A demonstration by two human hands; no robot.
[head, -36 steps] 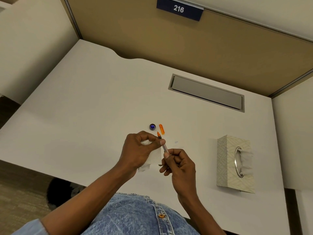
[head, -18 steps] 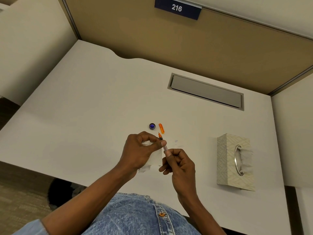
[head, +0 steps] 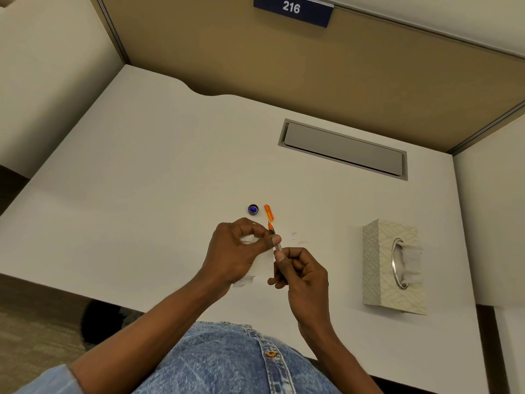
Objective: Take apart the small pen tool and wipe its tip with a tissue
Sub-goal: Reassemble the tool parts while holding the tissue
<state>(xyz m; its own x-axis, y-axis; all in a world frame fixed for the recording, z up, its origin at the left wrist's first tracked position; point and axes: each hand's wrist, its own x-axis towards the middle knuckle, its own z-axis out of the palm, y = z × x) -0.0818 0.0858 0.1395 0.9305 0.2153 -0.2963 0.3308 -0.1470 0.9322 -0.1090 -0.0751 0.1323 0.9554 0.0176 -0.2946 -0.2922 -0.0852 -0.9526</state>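
Your right hand (head: 301,275) pinches the slim pen tool (head: 275,237) by its clear barrel; your left hand (head: 238,251) clasps the tissue (head: 262,265) below the orange tip. It's light and slippery (likely fragile), held above the bench (head: 142,194): grip mid-barrel.

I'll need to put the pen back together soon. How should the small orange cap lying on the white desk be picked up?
Pinch the small orange cap across its long sides from above, thumb and forefinger. It lies flat on the white desk, long and narrow, pointing away from the person, and the round blue cap beside it leaves little room on the left.
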